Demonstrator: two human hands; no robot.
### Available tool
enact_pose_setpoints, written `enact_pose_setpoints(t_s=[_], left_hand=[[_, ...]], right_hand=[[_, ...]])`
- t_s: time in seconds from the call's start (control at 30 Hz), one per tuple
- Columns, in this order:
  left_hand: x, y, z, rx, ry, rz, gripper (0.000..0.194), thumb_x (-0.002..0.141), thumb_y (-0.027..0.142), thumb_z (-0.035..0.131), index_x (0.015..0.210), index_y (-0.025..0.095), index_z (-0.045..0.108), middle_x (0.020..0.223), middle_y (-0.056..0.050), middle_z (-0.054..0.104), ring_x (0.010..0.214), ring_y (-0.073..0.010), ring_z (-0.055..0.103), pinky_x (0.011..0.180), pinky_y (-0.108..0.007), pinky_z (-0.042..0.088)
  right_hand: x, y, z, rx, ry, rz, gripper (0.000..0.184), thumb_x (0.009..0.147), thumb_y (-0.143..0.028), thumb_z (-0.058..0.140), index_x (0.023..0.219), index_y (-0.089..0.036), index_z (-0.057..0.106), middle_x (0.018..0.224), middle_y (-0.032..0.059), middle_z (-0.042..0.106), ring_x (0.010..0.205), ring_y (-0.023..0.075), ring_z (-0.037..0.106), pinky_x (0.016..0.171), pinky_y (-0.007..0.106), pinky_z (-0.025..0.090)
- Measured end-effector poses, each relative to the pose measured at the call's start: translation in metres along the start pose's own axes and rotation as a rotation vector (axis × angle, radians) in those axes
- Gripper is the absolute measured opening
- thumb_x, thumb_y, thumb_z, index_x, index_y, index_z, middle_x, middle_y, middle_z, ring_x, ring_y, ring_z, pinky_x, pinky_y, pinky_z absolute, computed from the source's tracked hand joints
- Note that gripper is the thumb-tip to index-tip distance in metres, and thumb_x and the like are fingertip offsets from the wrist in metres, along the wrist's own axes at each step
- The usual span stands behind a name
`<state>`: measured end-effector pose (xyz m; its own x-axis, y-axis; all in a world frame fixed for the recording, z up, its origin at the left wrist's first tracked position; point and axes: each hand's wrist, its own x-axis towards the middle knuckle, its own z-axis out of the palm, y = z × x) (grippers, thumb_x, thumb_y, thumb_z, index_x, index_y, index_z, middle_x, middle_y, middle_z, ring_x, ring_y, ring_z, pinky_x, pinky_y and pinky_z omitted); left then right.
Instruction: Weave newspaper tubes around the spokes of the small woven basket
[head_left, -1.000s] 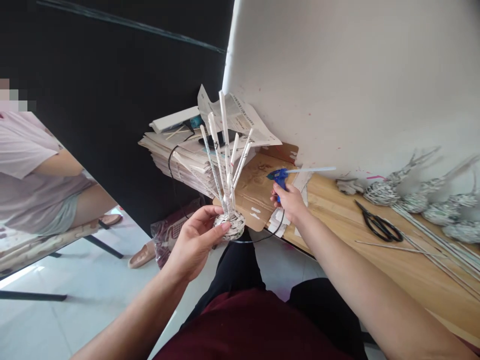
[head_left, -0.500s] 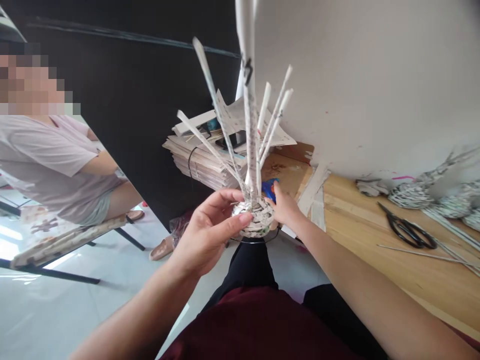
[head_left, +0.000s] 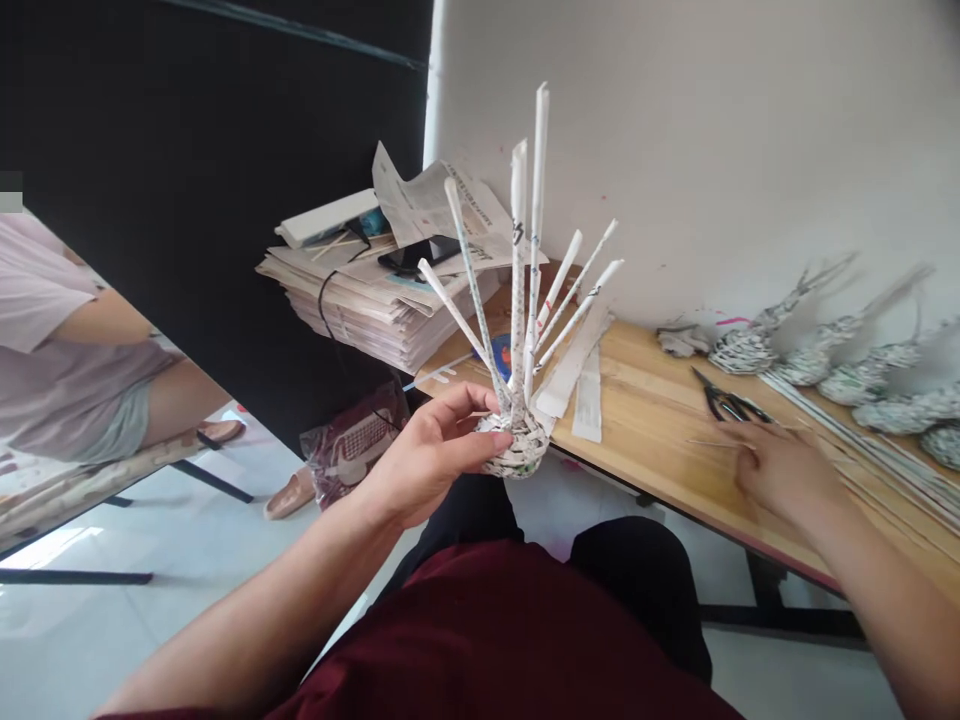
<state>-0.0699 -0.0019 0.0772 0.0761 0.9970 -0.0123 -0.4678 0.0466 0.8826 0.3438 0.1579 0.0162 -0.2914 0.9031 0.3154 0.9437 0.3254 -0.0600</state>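
Observation:
My left hand [head_left: 431,450] is closed on a small woven paper basket [head_left: 517,452], thumb across its front and fingers behind its rim. Several rolled paper tubes [head_left: 518,260] stand up from the weave and fan outward. Over the table on the right, my right hand [head_left: 787,475] has its fingers stretched out beside black-handled scissors [head_left: 724,400], partly covering their handles. A thin stick [head_left: 709,443] runs at its fingertips; no grip on it can be made out. Behind the tubes, a blue object with a red part [head_left: 491,352] lies on the table.
Stacked newspapers [head_left: 352,310] carry a black phone [head_left: 420,254]. Several woven paper pieces [head_left: 742,350] line the wall, near long paper rods [head_left: 862,430]. Flattened paper strips [head_left: 589,400] lie on the wooden table [head_left: 645,370]. At left a person [head_left: 112,370] sits on a bench.
My right hand has left the blue object on the table and moved right to the scissors and thin stick. The view has turned right; my left hand keeps hold of the basket.

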Motion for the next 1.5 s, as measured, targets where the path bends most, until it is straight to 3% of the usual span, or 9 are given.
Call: enact_pose_setpoints(t_s=[0.17, 0.33, 0.53, 0.7, 0.77, 0.87, 0.97, 1.07, 1.5], left_hand=[[0.003, -0.007, 0.013, 0.036, -0.028, -0.041, 0.028, 0.075, 0.016, 0.084, 0.092, 0.018, 0.062, 0.089, 0.0, 0.067, 0.073, -0.0083, 0.063, 0.063, -0.017, 0.055], [0.0, -0.012, 0.018, 0.092, -0.034, -0.079, 0.028, 0.077, 0.018, 0.083, 0.093, 0.018, 0.061, 0.091, -0.001, 0.066, 0.075, -0.0087, 0.062, 0.064, -0.017, 0.056], [0.005, -0.018, 0.027, 0.119, -0.033, -0.128, 0.03, 0.076, 0.019, 0.084, 0.093, 0.017, 0.06, 0.089, 0.0, 0.064, 0.073, -0.0084, 0.061, 0.06, -0.017, 0.056], [0.01, -0.026, 0.032, 0.147, -0.045, -0.163, 0.032, 0.077, 0.024, 0.084, 0.096, 0.018, 0.059, 0.095, -0.002, 0.066, 0.081, -0.013, 0.066, 0.069, -0.026, 0.061], [0.012, -0.028, 0.033, 0.166, -0.053, -0.172, 0.033, 0.077, 0.025, 0.083, 0.097, 0.018, 0.058, 0.093, -0.002, 0.067, 0.08, -0.0132, 0.066, 0.068, -0.025, 0.06], [0.012, -0.03, 0.036, 0.173, -0.072, -0.178, 0.033, 0.077, 0.025, 0.083, 0.096, 0.017, 0.058, 0.09, -0.002, 0.067, 0.075, -0.0114, 0.065, 0.062, -0.021, 0.058], [0.011, -0.03, 0.039, 0.15, -0.088, -0.174, 0.032, 0.076, 0.025, 0.083, 0.094, 0.017, 0.058, 0.088, -0.002, 0.068, 0.072, -0.0101, 0.064, 0.06, -0.02, 0.057], [0.009, -0.03, 0.041, 0.134, -0.091, -0.17, 0.033, 0.075, 0.024, 0.084, 0.094, 0.017, 0.058, 0.087, -0.001, 0.067, 0.072, -0.0103, 0.064, 0.06, -0.021, 0.058], [0.006, -0.033, 0.041, 0.105, -0.089, -0.167, 0.035, 0.073, 0.026, 0.085, 0.094, 0.018, 0.059, 0.085, -0.001, 0.066, 0.07, -0.0109, 0.063, 0.059, -0.021, 0.057]], right_hand=[[-0.025, 0.041, -0.002, -0.046, -0.036, 0.008, 0.031, 0.082, -0.007, 0.045, 0.097, -0.018, 0.07, 0.097, 0.0214, 0.073, 0.093, 0.042, 0.066, 0.086, 0.055, 0.047], [-0.029, 0.033, -0.009, 0.013, -0.061, 0.047, 0.021, 0.083, -0.008, 0.05, 0.09, -0.017, 0.067, 0.096, 0.0178, 0.071, 0.098, 0.0338, 0.062, 0.088, 0.046, 0.046], [-0.026, 0.023, -0.024, 0.185, -0.002, 0.141, 0.013, 0.08, -0.009, 0.057, 0.079, -0.021, 0.06, 0.084, 0.0096, 0.068, 0.08, 0.0245, 0.061, 0.077, 0.038, 0.046], [-0.033, -0.018, -0.059, 0.549, 0.254, 0.192, 0.011, 0.098, -0.028, 0.042, 0.106, -0.026, 0.051, 0.096, 0.0098, 0.069, 0.07, 0.0185, 0.063, 0.066, 0.035, 0.05], [-0.04, -0.049, -0.078, 1.172, 0.349, 0.211, 0.013, 0.088, -0.029, 0.065, 0.1, -0.026, 0.059, 0.091, 0.0068, 0.069, 0.069, 0.0175, 0.064, 0.062, 0.033, 0.051], [-0.055, -0.102, -0.098, 1.511, 0.339, 0.154, 0.009, 0.084, -0.027, 0.075, 0.091, -0.023, 0.072, 0.087, 0.0046, 0.069, 0.065, 0.0137, 0.064, 0.056, 0.027, 0.052], [-0.066, -0.145, -0.102, 1.611, 0.302, 0.064, 0.007, 0.091, -0.026, 0.069, 0.094, -0.024, 0.075, 0.09, 0.0028, 0.071, 0.068, 0.0125, 0.068, 0.061, 0.025, 0.058], [-0.069, -0.167, -0.095, 1.668, 0.33, 0.005, 0.012, 0.095, -0.021, 0.063, 0.096, -0.025, 0.074, 0.091, 0.0013, 0.071, 0.074, 0.0125, 0.07, 0.065, 0.024, 0.061], [-0.072, -0.183, -0.082, 1.68, 0.387, -0.007, 0.017, 0.097, -0.016, 0.057, 0.097, -0.024, 0.073, 0.095, 0.0016, 0.07, 0.076, 0.0136, 0.072, 0.066, 0.028, 0.061]])
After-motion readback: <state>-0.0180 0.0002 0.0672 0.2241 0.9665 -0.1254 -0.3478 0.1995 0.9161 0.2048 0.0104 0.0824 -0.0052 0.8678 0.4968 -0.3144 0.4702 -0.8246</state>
